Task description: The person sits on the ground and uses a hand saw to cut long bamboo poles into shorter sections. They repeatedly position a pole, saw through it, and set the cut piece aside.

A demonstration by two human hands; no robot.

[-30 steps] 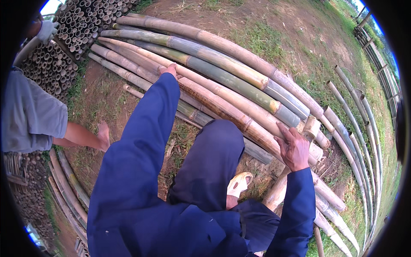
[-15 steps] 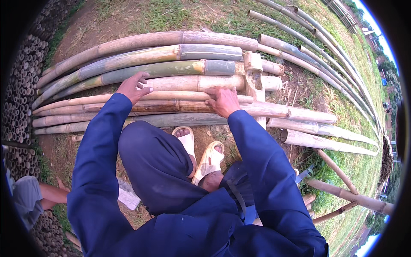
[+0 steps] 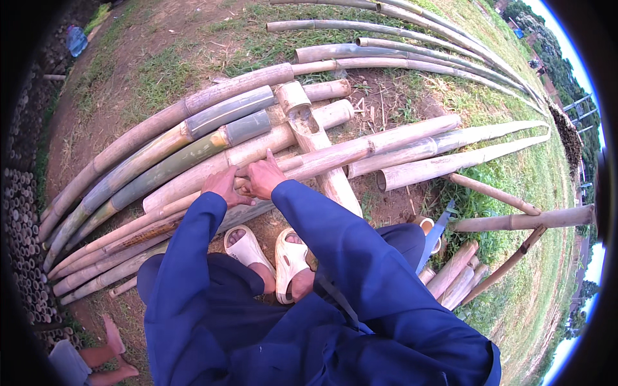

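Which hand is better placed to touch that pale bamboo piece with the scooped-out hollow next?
Probably the bare right hand. It is nearer the pale, hollowed bamboo crosspiece, which lies ahead and to its right. The bare left hand is farther left, so it would likely have to reach past the right.

Left hand [image 3: 222, 185]: partly overlapped by the right hand near the fingertips, too crowded to read any grip.
Right hand [image 3: 262, 179]: seen from the back, palm concealed.
Slender bamboo pole [image 3: 161, 213]: covered by both hands toward the right end.
Blue-grey blade [image 3: 439, 230]: lost behind dark clothing at the lower end, kind unclear.
Other person [image 3: 67, 361]: cut off at the lower left, shorts and legs alone showing.
Stacked bamboo [image 3: 24, 222]: swallowed leftward by the dark rim.
Far poles [image 3: 393, 30]: some cropped along the top.
Blue object [image 3: 76, 41]: too blurred to name.
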